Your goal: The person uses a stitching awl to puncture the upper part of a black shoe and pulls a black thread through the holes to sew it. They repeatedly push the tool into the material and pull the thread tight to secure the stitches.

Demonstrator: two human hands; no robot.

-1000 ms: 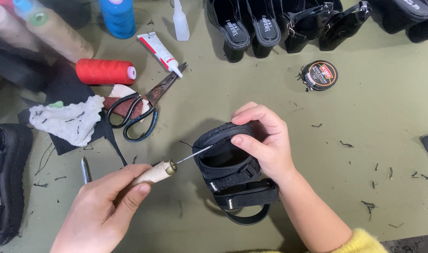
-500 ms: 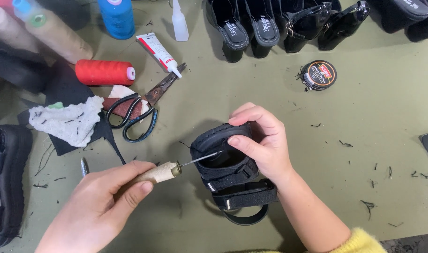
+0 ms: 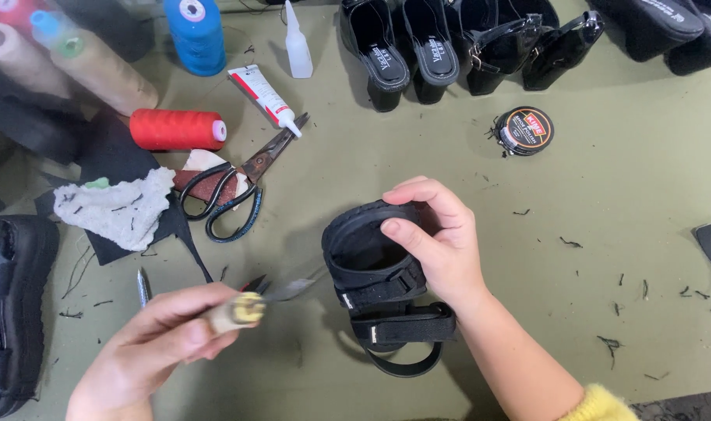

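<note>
One black strapped sandal (image 3: pixel 382 288) lies near the middle of the olive counter (image 3: pixel 628 203). The right hand (image 3: pixel 441 242) has its fingers clenched on the sandal's rim. The left hand (image 3: pixel 157 343) grasps one wooden-handled awl (image 3: pixel 266 300), blurred, just beside the sandal. Toward the far edge lie one pair of scissors (image 3: pixel 238 187), three thread cones and one round tin (image 3: pixel 524 131).

On the olive worktop (image 3: pixel 620 195) lie black-handled scissors (image 3: pixel 234 191), a red thread spool (image 3: pixel 176 129) on its side, an upright blue spool (image 3: pixel 194 35), a white glue tube (image 3: pixel 266 97) and a small round tin (image 3: pixel 524 130). Black heeled shoes (image 3: pixel 418 51) line the far edge (scraps of thread scattered at right).
</note>
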